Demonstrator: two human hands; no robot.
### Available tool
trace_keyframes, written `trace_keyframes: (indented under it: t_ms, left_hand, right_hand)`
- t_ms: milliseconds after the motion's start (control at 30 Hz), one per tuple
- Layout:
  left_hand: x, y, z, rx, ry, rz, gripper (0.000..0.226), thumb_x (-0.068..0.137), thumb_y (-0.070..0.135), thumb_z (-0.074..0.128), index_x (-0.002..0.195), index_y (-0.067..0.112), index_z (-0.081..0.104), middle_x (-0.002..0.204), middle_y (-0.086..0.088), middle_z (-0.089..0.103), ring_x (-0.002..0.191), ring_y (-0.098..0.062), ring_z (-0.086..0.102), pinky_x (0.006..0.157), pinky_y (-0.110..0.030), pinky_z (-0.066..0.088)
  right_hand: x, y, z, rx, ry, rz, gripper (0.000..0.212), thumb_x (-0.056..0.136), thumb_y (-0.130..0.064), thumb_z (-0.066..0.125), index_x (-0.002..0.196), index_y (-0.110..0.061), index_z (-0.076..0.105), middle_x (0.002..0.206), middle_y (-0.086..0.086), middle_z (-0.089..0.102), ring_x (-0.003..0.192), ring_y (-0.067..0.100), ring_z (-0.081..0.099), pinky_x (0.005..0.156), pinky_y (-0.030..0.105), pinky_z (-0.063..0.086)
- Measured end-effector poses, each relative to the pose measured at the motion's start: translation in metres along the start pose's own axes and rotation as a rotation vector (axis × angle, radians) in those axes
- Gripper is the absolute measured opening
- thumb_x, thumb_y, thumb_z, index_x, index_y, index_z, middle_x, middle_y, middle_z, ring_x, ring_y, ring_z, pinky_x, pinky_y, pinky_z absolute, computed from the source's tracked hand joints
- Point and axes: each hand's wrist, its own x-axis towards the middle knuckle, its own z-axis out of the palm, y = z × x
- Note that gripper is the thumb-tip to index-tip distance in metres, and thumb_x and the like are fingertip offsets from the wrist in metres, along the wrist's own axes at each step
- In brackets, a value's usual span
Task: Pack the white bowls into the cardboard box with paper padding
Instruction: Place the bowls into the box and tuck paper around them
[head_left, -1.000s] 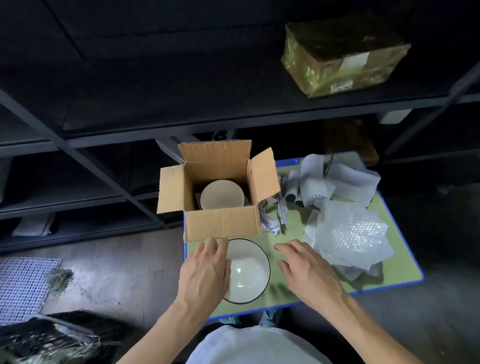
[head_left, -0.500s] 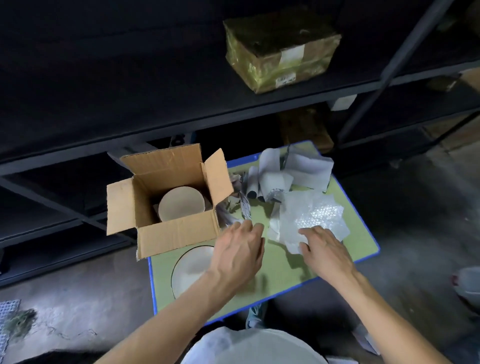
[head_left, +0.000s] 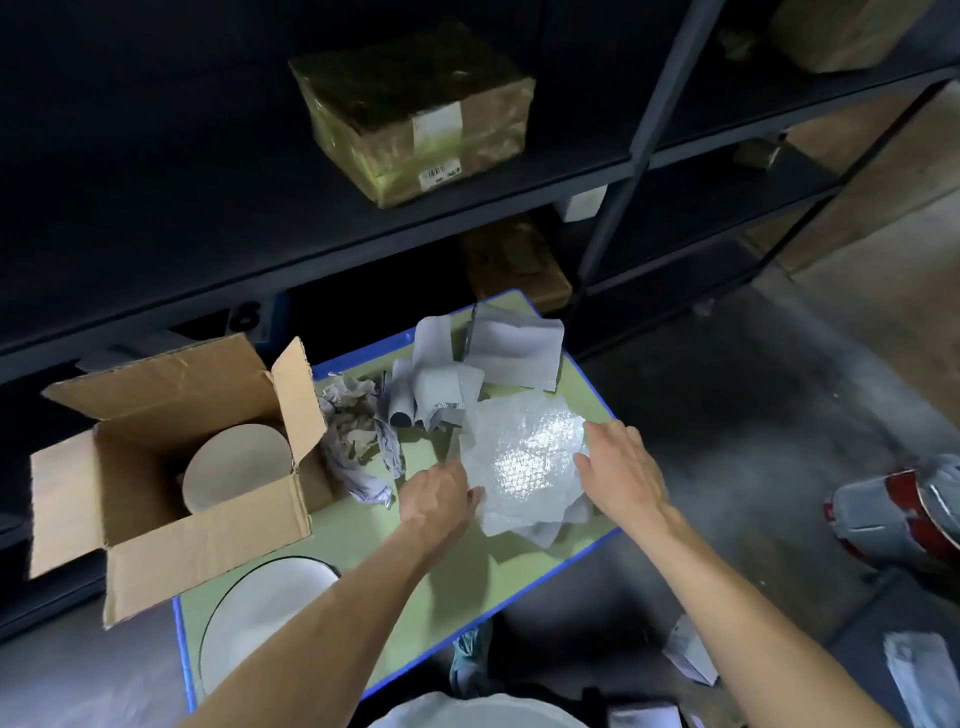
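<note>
Right of the cardboard box (head_left: 208, 540), a bubble-wrap sheet (head_left: 524, 457) lies between the hands. The right hand (head_left: 621, 478) is spread flat on it, the left hand (head_left: 436, 499) is at its box-side edge, grip unclear — probably to lift padding. One white bowl (head_left: 236, 467) sits inside the box — a second bowl (head_left: 260, 613) waits just before it.

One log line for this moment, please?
left hand: at clear bubble-wrap sheet edge | right hand: flat on it | round white bowl: inside cardboard box
</note>
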Motion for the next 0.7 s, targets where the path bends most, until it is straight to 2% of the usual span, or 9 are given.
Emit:
trace_keyframes:
  t_ms: [133, 233, 300, 433, 500, 600, 700]
  left_hand:
    - [-0.001, 0.005, 0.005, -0.072, 0.048, -0.049, 0.024, 0.099, 0.031, 0.047, 0.112, 0.014, 0.059, 0.104, -0.007, 0.069, 0.090, -0.027, 0.063, 0.066, -0.031, 0.037]
    - [-0.008, 0.004, 0.001, -0.195, 0.112, -0.028, 0.014, 0.096, 0.024, 0.046, 0.099, 0.015, 0.056, 0.093, -0.009, 0.069, 0.073, -0.028, 0.054, 0.062, -0.032, 0.038]
    - [-0.014, 0.002, -0.005, -0.293, 0.159, 0.006, 0.009, 0.094, 0.019, 0.047, 0.098, 0.014, 0.053, 0.088, -0.010, 0.069, 0.070, -0.032, 0.054, 0.060, -0.035, 0.041]
    - [-0.031, -0.003, -0.019, -0.545, 0.238, 0.068, 0.015, 0.094, 0.012, 0.051, 0.108, 0.013, 0.056, 0.087, -0.009, 0.072, 0.077, -0.034, 0.064, 0.068, -0.041, 0.051]
    - [-0.040, -0.008, -0.029, -0.655, 0.279, 0.070, 0.015, 0.095, 0.014, 0.053, 0.108, 0.015, 0.061, 0.084, -0.003, 0.071, 0.077, -0.028, 0.064, 0.069, -0.037, 0.051]
    - [-0.052, -0.018, -0.044, -0.789, 0.322, 0.041, 0.013, 0.094, 0.014, 0.055, 0.099, 0.022, 0.065, 0.071, 0.008, 0.065, 0.067, -0.013, 0.059, 0.061, -0.026, 0.045]
    - [-0.063, -0.034, -0.056, -0.884, 0.366, -0.012, 0.017, 0.092, 0.009, 0.055, 0.092, 0.024, 0.063, 0.069, 0.007, 0.065, 0.066, -0.010, 0.063, 0.065, -0.029, 0.050]
  right_hand:
    - [0.023, -0.001, 0.003, 0.043, -0.052, -0.002, 0.049, 0.100, -0.036, 0.054, 0.137, -0.006, 0.041, 0.128, 0.011, 0.053, 0.121, 0.029, 0.045, 0.087, 0.036, 0.045]
    - [0.031, -0.002, 0.004, 0.094, -0.073, 0.016, 0.051, 0.100, -0.032, 0.056, 0.141, -0.007, 0.039, 0.131, 0.012, 0.052, 0.126, 0.030, 0.044, 0.092, 0.038, 0.045]
    - [0.033, -0.002, 0.004, 0.128, -0.058, 0.027, 0.046, 0.098, -0.029, 0.056, 0.137, -0.008, 0.043, 0.128, 0.010, 0.054, 0.124, 0.029, 0.045, 0.091, 0.038, 0.045]
    - [0.031, -0.004, -0.005, 0.231, -0.019, 0.009, 0.034, 0.095, -0.026, 0.060, 0.125, -0.012, 0.054, 0.115, 0.005, 0.058, 0.119, 0.027, 0.049, 0.086, 0.038, 0.046]
    - [0.030, -0.008, -0.013, 0.306, -0.029, -0.012, 0.035, 0.094, -0.026, 0.063, 0.128, -0.018, 0.057, 0.113, 0.000, 0.057, 0.119, 0.022, 0.049, 0.088, 0.036, 0.047]
    - [0.029, -0.017, -0.026, 0.463, -0.042, -0.042, 0.030, 0.090, -0.025, 0.068, 0.119, -0.024, 0.061, 0.110, -0.005, 0.058, 0.111, 0.016, 0.055, 0.089, 0.033, 0.048]
    - [0.028, -0.032, -0.037, 0.653, -0.101, -0.025, 0.045, 0.087, -0.028, 0.071, 0.127, -0.026, 0.052, 0.115, -0.005, 0.058, 0.105, 0.013, 0.058, 0.090, 0.033, 0.048]
